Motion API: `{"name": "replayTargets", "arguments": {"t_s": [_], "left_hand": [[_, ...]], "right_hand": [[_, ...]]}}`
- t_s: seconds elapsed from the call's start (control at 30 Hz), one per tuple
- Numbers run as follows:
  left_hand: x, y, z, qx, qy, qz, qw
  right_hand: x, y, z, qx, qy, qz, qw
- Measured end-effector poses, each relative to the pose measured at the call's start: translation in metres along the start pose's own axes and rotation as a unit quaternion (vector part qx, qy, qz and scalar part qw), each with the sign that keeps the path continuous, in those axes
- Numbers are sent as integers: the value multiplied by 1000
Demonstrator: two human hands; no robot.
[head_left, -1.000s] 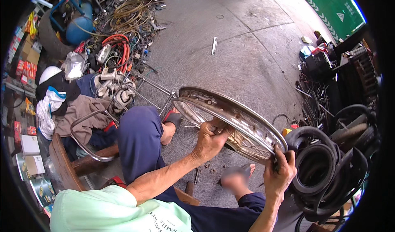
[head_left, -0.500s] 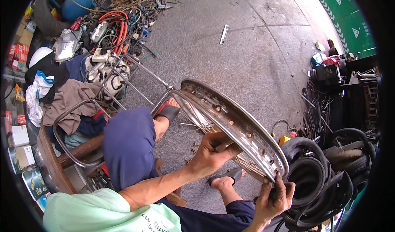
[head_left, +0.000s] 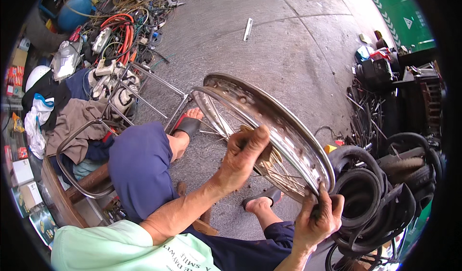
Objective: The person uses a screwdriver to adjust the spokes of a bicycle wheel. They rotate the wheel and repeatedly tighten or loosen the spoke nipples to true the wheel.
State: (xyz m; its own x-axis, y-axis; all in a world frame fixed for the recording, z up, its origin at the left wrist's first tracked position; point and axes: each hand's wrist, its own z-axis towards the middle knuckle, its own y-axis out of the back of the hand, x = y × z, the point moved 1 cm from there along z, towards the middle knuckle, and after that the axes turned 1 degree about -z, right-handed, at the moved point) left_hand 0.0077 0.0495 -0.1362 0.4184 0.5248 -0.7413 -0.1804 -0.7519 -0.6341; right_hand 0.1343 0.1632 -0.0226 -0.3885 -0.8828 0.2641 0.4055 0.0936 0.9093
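A bare metal motorcycle wheel rim [head_left: 284,126] with loose-looking thin spokes [head_left: 281,177] is tilted up in front of me, its drilled inner channel facing up and right. My right hand [head_left: 320,215] pinches the rim's near right end between thumb and fingers. My left hand [head_left: 243,158] is at the middle of the wheel, closed round a brownish hub [head_left: 266,159], its thumb raised along the near side. Most of the left fingers are hidden behind the hand. The fingertips of both hands look dark with grime.
A metal-framed chair [head_left: 159,105] stands on the left by a pile of clothes [head_left: 77,122]. Beyond it are tangled cables with a red hose [head_left: 127,37]. Black tyres [head_left: 358,199] lie at the right, below loose tools and metal rods. A flat pale strip [head_left: 248,29] lies on the floor.
My left hand has turned, its thumb swinging from pointing toward the rim to standing up by the hub. My right hand keeps its hold on the rim. The whole view has shifted slightly.
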Motion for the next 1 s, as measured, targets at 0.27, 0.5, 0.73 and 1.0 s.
{"name": "replayTargets", "arguments": {"t_s": [0.27, 0.5, 0.73, 1.0], "left_hand": [[-38, 13, -29, -128, -134, 213, 959], [-92, -69, -44, 261, -359, 699, 561], [-89, -69, -1, 354, -325, 745, 462], [-93, -53, 22, 303, -442, 694, 481]], "right_hand": [[2, 3, -4, 26, 66, 8, 997], [-6, 9, -15, 23, 82, 88, 992], [-42, 45, -17, 35, -35, 213, 976], [-48, 10, -25, 138, -93, 156, 974]]}}
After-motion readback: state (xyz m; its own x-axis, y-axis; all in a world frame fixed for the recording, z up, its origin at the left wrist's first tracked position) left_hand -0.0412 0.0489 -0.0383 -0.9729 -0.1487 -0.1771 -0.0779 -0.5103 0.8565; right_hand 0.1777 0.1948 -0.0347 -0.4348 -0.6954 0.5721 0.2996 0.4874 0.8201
